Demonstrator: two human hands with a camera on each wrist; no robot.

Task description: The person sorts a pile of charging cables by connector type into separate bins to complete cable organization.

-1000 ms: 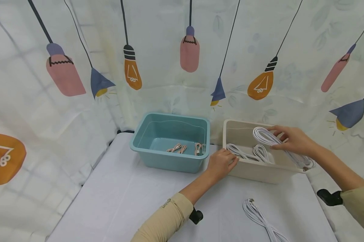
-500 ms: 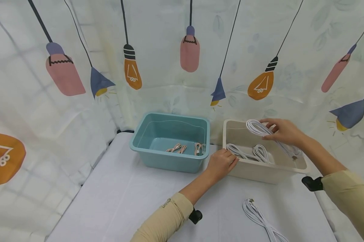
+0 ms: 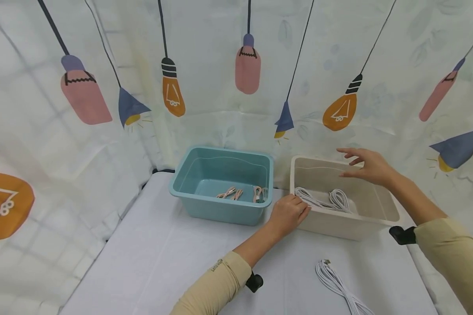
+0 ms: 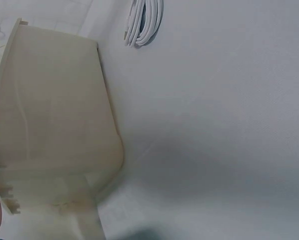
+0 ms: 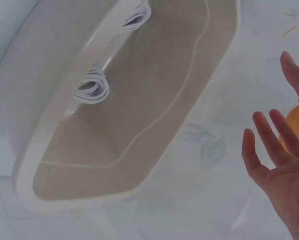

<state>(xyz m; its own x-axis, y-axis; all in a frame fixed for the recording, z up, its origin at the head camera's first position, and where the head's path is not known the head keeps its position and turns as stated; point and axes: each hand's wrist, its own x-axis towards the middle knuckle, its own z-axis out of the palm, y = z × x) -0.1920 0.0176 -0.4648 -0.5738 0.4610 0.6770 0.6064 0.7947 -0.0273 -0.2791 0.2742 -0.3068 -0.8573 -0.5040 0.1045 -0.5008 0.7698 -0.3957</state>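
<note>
My left hand (image 3: 287, 214) grips the near left corner of the beige bin (image 3: 331, 224) at its rim; only a sliver of it shows at the edge of the left wrist view. Bundled white cables (image 3: 339, 200) lie inside the bin, partly hidden by its front wall. Above the bin's far right side hovers my right hand (image 3: 372, 167), fingers spread and holding nothing. In the right wrist view that hand (image 5: 289, 185) is apart from the rim. Another white cable bundle (image 3: 335, 282) lies on the table in front of the bin.
A blue-green bin (image 3: 217, 202) stands left of the beige one, with several small pinkish cables (image 3: 236, 193) on its floor. Both bins sit on a white-covered table (image 3: 150, 245), near a patterned curtain (image 3: 220, 118) behind.
My right hand has carried a white cable bundle left over the beige bin and let it go. Its fingers are now spread. The left hand stays on the rim.
</note>
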